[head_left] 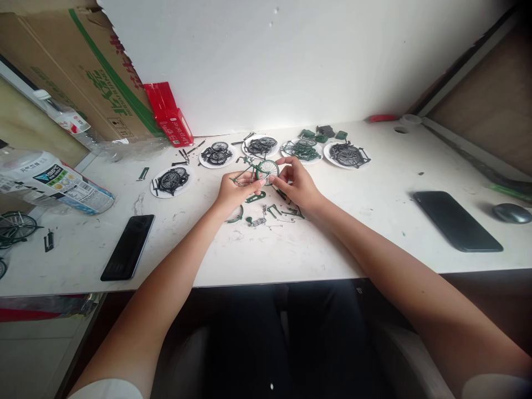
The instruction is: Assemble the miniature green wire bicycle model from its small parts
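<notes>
Both hands hold a small green model bicycle (249,169) above the white table. My left hand (236,189) is closed on its frame, thumb pointing toward the wheel. At the right, my right hand (298,184) grips the rim of the spoked wheel (267,172) between thumb and fingers. Below the hands lie loose green parts: a chain cover (255,197), a curved mudguard (236,215), a frame piece (273,211) and a small saddle (249,220). Some parts near my right hand are partly hidden by it.
Several white plates (188,187) of wheels and parts stand along the back. A phone (128,247) and large bottle (54,180) are at left, a red box (172,119) behind. At right lie a black pad (457,221) and mouse (511,213).
</notes>
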Action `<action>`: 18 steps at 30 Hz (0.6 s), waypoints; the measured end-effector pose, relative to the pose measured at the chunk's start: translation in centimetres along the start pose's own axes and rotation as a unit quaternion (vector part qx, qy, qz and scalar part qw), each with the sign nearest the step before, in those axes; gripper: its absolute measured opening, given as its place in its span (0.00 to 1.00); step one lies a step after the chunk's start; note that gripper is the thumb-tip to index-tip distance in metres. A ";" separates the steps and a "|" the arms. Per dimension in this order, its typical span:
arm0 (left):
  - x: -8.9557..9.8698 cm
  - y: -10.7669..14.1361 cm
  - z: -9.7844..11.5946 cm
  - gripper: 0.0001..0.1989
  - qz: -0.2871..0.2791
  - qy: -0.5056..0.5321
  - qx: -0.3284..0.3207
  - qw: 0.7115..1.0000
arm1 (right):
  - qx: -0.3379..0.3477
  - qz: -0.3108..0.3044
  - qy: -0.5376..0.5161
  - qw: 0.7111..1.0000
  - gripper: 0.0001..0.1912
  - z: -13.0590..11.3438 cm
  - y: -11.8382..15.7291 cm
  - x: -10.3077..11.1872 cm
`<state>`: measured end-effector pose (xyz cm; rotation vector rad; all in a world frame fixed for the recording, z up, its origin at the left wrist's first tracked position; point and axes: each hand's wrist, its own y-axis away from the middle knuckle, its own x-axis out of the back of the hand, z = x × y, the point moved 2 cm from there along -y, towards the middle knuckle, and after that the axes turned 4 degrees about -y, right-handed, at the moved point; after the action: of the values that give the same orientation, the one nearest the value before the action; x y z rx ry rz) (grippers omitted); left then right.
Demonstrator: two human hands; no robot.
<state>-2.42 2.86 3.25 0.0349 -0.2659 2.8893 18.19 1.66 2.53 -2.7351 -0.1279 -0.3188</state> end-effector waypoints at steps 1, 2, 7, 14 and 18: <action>0.0 0.0 0.0 0.25 0.001 0.000 0.001 1.000 | -0.002 0.000 0.000 1.000 0.29 0.0 0.0 0.0; 0.0 0.0 0.0 0.25 0.002 0.000 0.002 1.000 | -0.004 0.000 0.001 1.000 0.28 -0.1 0.0 0.0; 0.0 0.0 -0.1 0.24 0.007 0.001 0.002 1.000 | -0.008 0.002 0.002 1.000 0.27 -0.4 0.2 0.0; 0.6 -0.5 -0.5 0.20 0.044 -0.017 -0.012 0.999 | 0.006 -0.006 0.034 0.999 0.26 -0.3 0.3 0.2; 0.9 -0.7 -0.8 0.18 0.073 -0.012 -0.025 0.997 | 0.046 -0.030 0.080 0.995 0.18 -0.6 0.1 0.4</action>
<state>-3.10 3.91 2.68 0.0440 -0.3605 3.0276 18.45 1.31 3.12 -2.6057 -0.1764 -0.5342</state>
